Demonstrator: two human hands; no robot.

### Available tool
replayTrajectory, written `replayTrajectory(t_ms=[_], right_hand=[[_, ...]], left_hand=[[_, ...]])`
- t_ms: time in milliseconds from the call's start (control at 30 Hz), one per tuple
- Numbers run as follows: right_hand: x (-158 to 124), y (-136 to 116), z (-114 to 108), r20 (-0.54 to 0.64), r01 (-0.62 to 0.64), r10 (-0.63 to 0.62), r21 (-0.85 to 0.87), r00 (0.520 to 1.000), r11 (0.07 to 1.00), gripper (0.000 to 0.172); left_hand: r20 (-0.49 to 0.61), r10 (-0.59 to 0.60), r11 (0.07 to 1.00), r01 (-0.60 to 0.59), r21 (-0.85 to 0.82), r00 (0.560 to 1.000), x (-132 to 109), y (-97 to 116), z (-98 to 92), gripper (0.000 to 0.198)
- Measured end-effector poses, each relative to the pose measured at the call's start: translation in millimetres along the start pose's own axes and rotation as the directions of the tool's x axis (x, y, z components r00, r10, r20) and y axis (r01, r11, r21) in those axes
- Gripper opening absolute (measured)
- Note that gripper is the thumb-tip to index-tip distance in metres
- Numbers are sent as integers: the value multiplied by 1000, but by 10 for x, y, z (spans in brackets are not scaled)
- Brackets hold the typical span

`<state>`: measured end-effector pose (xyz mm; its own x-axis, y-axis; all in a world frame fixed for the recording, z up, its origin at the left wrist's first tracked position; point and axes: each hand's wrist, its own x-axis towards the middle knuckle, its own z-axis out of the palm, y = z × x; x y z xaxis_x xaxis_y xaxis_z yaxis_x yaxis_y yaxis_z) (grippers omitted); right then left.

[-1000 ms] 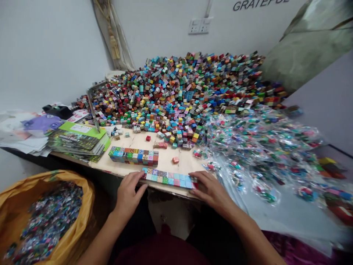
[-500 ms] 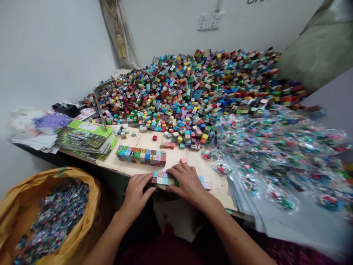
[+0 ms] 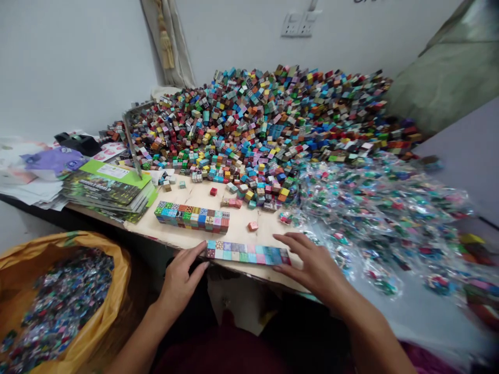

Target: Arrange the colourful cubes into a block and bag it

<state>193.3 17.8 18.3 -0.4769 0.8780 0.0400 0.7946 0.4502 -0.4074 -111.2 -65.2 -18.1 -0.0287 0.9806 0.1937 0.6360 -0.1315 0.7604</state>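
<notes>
A wooden desk [image 3: 191, 195] stretches across the view; over its back spreads a great heap of printed cubes [image 3: 249, 124], many-coloured and piled up toward the wall; to the right of the heap lies a broad mass of clear plastic packets [image 3: 382, 208] with small coloured pieces in them; below the desk's left side stands a yellow-orange sack [image 3: 123, 275], its mouth gaping, with many small shiny coloured pieces inside; on the desk's left side sits a stack of booklets [image 3: 109, 189], green and dark; the right hand [image 3: 317, 262] is open, thumb and fingers spread apart around the right end of a cube strip, the thumb close to its near edge, though contact there is unclear; the left hand [image 3: 183, 278] has its index finger and thumb at the strip's left end, and whether they grip or merely touch it I cannot tell; the cube strip [image 3: 247, 253], two cubes wide, lies along the desk's front edge between the hands; behind it and to the left rests a thicker cube block [image 3: 193, 217]; a loose orange-red cube [image 3: 253, 226] lies behind the strip; farther back sits a smaller-looking red cube [image 3: 213, 191].
</notes>
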Motion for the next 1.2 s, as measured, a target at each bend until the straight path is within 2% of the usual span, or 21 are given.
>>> replayTrajectory(t_ms=[67,133,233,367,500,633,767,867,1000,1200], right_hand=[[-131,198,-38,29,-77,75,72,997,994,48],[-188,274,-5,58,-96,88,145,994,985,45],[-165,230,88,45,-72,64,208,997,975,39],[-167,149,132,-14,-18,22,228,1000,973,35],[-207,68,75,-122,106,-82,209,989,972,31],[30,-193,-37,-244,191,-154,138,958,972,36],[500,-569,-52,-330,236,-188,109,925,966,39],[822,-741,38,-331,248,-200,113,922,962,40],[1066,-747,159,-288,266,-229,97,930,959,48],[1129,-668,203,-219,287,-264,81,939,954,47]], left_hand=[[18,-84,991,86,-100,996,-28,7,13,40],[29,-160,970,162,-183,987,-46,13,39,42],[23,-241,939,239,-246,970,-56,46,78,43],[-18,-292,906,271,-325,956,-97,168,54,42],[-90,-295,905,248,-346,951,-141,337,-146,37],[-199,-243,935,175,-309,949,28,407,-524,33],[-301,-175,954,85,-289,937,412,251,-914,34],[-347,-165,937,36,-348,923,676,27,-1069,34],[-366,-186,916,26,-399,912,834,-239,-1079,37],[-366,-199,914,37,-403,909,794,-409,-1002,40]])
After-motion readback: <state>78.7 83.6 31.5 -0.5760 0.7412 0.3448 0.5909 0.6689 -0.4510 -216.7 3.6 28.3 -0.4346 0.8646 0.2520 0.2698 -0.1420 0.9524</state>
